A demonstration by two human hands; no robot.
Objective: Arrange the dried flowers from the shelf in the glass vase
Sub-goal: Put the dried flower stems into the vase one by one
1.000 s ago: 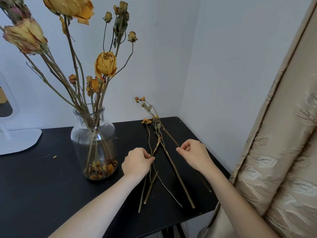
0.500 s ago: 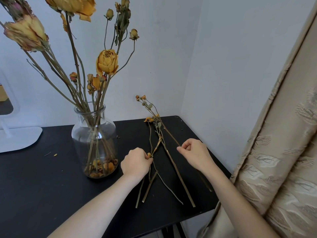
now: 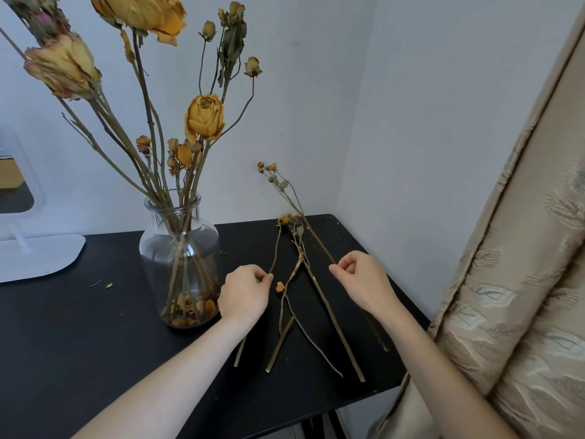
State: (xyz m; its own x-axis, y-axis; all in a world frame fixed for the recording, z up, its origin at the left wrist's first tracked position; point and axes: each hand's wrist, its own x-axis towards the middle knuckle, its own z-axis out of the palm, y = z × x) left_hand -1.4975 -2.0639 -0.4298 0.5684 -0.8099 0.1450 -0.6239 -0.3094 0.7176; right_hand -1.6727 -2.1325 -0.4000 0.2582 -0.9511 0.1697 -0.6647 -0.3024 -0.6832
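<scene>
Head view, left hand [image 3: 243,293] pinching thin stem [image 3: 274,258], right hand [image 3: 364,280] pinching long stem [image 3: 318,245], beside unlabelled glass vase [image 3: 179,245]

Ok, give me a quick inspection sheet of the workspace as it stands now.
Surface: black table, matte, dusty.
Job's things: glass vase upright, holding dried flowers; loose stems lying right of it.
Clutter: petal bits on the table; fallen petals inside the vase.
Hands: left hand pinching a thin stem; right hand pinching another stem.
Cables: nothing seen.
Surroundings: white stand at left, beige curtain at right, white walls.
</scene>
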